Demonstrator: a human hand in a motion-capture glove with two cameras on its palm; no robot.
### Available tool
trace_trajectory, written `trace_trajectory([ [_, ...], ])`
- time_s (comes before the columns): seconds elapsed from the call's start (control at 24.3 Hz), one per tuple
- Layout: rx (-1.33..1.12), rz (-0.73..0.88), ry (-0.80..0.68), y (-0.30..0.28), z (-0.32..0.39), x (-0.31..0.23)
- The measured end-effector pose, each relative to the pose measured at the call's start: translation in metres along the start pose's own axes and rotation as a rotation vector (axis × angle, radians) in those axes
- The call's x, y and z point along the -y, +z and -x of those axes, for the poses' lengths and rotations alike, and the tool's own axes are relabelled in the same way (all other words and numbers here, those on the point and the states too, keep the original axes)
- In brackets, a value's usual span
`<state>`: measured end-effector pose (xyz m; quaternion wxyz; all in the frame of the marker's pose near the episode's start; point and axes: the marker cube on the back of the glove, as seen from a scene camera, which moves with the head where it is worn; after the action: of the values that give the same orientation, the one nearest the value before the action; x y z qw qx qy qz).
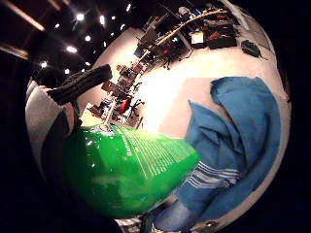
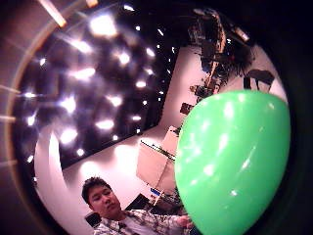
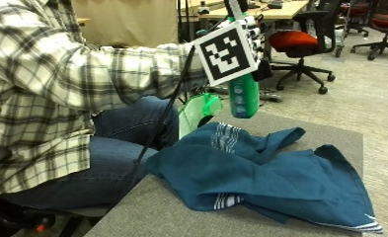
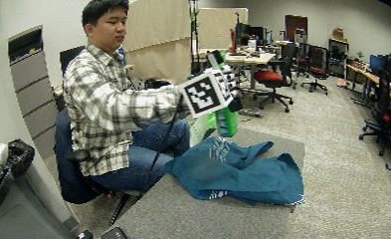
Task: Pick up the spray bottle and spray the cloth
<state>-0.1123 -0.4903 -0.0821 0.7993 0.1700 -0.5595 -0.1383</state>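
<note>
A green spray bottle [image 3: 243,96] hangs upright in the air over the far edge of the blue cloth [image 3: 266,173]. My gloved right hand [image 3: 260,68] grips it near the top, and a marker largely hides the hand. The bottle's green body [image 1: 126,170] fills much of the little finger side palm view, with a gloved finger [image 1: 82,82] curled above it. It also bulks large in the thumb side palm view [image 2: 230,161]. The cloth [image 1: 238,141], blue with white stripes, lies crumpled on the grey table [image 3: 180,217].
A pale green translucent object [image 3: 199,112] sits beside the cloth's near-person edge; I cannot tell what it is. The person's knees [image 3: 121,143] are against the table's side. An office chair with a red seat [image 3: 298,39] and desks stand behind.
</note>
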Motion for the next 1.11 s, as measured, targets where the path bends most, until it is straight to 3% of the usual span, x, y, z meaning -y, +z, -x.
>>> trace_trajectory([
  [0.62, -0.036, 0.103, 0.041, 0.098, -0.094, 0.026],
  [1.11, -0.053, 0.175, 0.029, 0.119, -0.112, 0.023],
])
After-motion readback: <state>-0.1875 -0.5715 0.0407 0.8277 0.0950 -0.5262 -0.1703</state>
